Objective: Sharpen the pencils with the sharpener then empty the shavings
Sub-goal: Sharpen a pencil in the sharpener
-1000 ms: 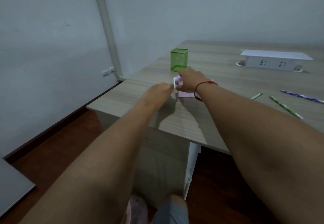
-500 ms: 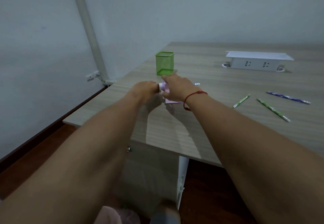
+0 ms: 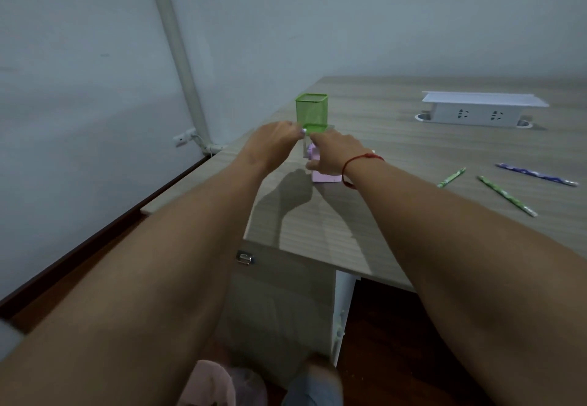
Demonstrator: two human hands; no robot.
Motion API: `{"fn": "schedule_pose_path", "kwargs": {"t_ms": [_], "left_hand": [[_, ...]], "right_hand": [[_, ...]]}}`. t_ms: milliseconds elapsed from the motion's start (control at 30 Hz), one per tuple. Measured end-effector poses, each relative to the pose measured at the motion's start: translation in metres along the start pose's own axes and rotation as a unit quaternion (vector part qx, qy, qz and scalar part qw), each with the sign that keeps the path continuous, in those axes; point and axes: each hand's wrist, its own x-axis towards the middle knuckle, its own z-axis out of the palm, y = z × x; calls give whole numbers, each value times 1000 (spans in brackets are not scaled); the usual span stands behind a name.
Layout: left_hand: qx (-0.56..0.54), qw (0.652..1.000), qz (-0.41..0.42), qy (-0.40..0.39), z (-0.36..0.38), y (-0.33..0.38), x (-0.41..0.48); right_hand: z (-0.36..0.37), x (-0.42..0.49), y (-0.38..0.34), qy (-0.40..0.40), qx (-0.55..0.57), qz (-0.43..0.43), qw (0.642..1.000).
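The right hand [image 3: 333, 155] is clamped over the top of the pink sharpener [image 3: 325, 177], pressing it down onto the surface [image 3: 397, 164], so most of its body is hidden. The left hand [image 3: 273, 145] is pinched closed on the small white crank handle [image 3: 304, 131] at the sharpener's left side, just in front of the green mesh pencil cup [image 3: 312, 112]. A pencil seems to be loaded: only a pale tip [image 3: 373, 151] shows beyond the right wrist.

The step in hand looks like cranking. It should go best with steady downward pressure from the right hand so the sharpener does not skid or tip, and smooth full turns from the left.

The sharpener stands near the surface's left edge, so the crank swings close to the drop; the cup behind leaves little clearance there. To the right the surface lies open, with three loose pencils [image 3: 506, 194] well apart from the hands, and a white power socket box [image 3: 476, 113] farther back.
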Motion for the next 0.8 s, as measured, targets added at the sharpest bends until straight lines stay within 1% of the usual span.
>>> {"fn": "schedule_pose_path", "kwargs": {"t_ms": [167,233,300,367,467,567,667,800], "left_hand": [[-19,999,-18,-22,-3,9,-20],[-18,999,-11,-31,-5,12,-25],[-39,998,-2,-50,-3,16,-33],[-55,995,-15,-78,1,20,-41],[-9,988,-38,-147,16,23,-40],[3,981,-46,-188,33,22,-33],[29,977,-37,-206,44,16,-22],[31,979,-58,-191,46,2,-1]], "right_hand": [[-3,-1,-5,-9,-1,5,1000],[-3,0,-5,-8,-1,5,1000],[-2,1,-5,-13,-2,4,1000],[-2,3,-5,-16,-1,-1,1000],[-2,4,-3,-16,1,-16,1000],[0,4,0,-13,-3,-30,999],[4,3,2,3,1,-36,999],[8,1,4,15,6,-42,999]]}}
